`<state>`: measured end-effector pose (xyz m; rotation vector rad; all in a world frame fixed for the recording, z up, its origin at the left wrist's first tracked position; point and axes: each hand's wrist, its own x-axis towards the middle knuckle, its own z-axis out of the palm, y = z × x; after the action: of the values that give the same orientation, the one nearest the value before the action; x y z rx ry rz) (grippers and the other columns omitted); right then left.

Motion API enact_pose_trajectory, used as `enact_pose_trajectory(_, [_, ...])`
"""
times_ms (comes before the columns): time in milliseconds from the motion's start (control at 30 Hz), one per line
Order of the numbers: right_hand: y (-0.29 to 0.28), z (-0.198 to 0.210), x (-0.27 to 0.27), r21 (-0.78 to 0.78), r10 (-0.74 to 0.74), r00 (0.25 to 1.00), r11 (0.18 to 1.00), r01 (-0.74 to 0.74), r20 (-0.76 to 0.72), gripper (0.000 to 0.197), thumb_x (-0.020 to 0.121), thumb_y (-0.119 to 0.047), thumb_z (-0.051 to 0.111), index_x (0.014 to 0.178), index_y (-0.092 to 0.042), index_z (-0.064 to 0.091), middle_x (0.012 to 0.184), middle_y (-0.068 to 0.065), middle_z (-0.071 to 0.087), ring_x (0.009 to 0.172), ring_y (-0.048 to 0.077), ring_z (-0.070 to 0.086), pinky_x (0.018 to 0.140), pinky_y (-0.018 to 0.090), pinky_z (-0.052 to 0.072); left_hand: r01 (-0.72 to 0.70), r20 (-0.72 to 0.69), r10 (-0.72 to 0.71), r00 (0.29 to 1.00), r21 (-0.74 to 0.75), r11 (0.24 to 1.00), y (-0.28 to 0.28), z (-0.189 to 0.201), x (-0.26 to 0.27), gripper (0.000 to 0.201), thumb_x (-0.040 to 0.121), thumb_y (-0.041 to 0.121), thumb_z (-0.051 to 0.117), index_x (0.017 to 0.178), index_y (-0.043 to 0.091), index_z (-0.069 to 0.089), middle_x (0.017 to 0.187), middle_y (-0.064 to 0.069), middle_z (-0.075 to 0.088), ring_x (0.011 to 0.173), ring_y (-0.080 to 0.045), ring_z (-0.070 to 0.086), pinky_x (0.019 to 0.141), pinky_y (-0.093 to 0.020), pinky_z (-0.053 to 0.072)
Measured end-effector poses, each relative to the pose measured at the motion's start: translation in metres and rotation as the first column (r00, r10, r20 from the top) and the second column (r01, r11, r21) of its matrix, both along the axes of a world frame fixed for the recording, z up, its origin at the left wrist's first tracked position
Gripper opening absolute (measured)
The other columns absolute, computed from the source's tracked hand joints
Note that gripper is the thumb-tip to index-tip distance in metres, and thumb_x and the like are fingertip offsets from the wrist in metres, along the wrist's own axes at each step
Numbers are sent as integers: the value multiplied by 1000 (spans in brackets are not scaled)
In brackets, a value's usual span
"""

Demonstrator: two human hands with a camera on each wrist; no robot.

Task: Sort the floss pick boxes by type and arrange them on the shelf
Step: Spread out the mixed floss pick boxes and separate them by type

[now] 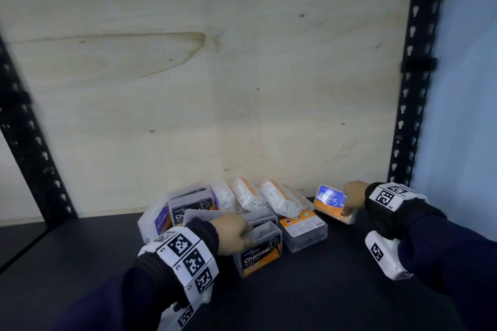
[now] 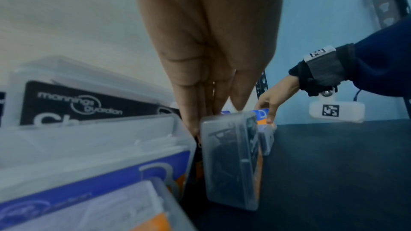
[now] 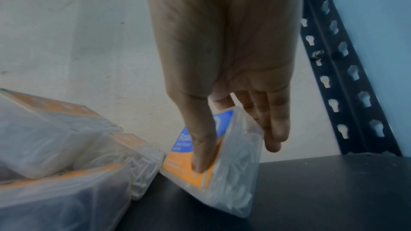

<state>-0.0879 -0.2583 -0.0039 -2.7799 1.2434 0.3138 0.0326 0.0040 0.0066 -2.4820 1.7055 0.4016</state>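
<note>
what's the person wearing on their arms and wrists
Both arms have dark navy sleeves with black knit cuffs. The left hand and right hand are bare. Each wrist carries a white band printed with black square tag markers, and a white tagged camera block hangs under the right wrist.

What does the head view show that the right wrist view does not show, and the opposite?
Only the head view shows the left hand gripping the Charcoal box, the Smooth box at the pile's left, and the whole pile on the shelf.

Only the right wrist view shows the grip closely: thumb on the label, fingers behind, and the box tilted, one corner raised.

Both show the right hand holding the blue Round box beside the right upright post.
</note>
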Motion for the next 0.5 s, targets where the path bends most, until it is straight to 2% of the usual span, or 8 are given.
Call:
enact_pose_trajectory(67, [5,4,-1,-1,-4,1000,1000,4,20,50,79,-27,69,119,-1,57,109,12,62,89,21,53,73,24,39,-28,14,28,1000,5,1000,-2,-2,-5,32,92,36,51,93,4,53,71,-4,48,67,-17,48,63,-29,38])
enact_pose_trajectory(100, [8,7,-2,-5,-12,1000,1000,12,26,49,79,-25,68,119,1,57,110,13,62,88,21,51,72,24,39,-41,38,40,998,1,999,-2,-2,-8,31,90,36,54,86,6,47,64,0,39,61,-15,41,56,-27,32])
enact_pose_trajectory(167, [15,14,-7,-27,-10,1000,1000,11,19,49,80,-23,68,120,1,55,122,14,61,93,21,54,72,24,41,-54,73,55,996,-20,998,-2,0,-13,27,88,32,58,84,8,45,61,3,33,59,-15,39,51,-25,27])
enact_pose_trajectory(233, [22,21,-15,-56,-15,1000,998,15,-2,49,80,-21,68,122,1,54,126,14,59,94,21,54,69,24,43,-39,93,43,995,-44,998,0,3,-19,22,86,28,60,85,10,47,62,1,38,67,-18,44,52,-25,30])
enact_pose_trajectory(300, [29,29,-28,-78,-32,999,996,30,-27,49,79,-19,68,122,0,55,126,13,60,89,19,50,64,23,43,-35,77,41,996,-74,997,4,7,-27,19,84,26,61,90,11,50,71,-2,46,76,-19,47,55,-26,33])
enact_pose_trajectory(400, [42,41,-52,-95,-67,992,994,57,-109,49,78,-18,69,122,0,56,124,11,62,88,18,52,51,19,40,5,29,-2,1000,-104,995,15,11,-45,35,81,24,64,108,3,57,70,-2,44,67,-18,44,48,-23,28])
enact_pose_trajectory(500, [55,48,-80,-67,-115,980,992,105,-165,51,77,-18,70,123,0,56,107,6,60,85,17,54,45,15,38,63,-10,-64,998,-74,995,27,12,-66,44,79,24,66,117,6,54,80,-4,50,76,-19,46,56,-26,34])
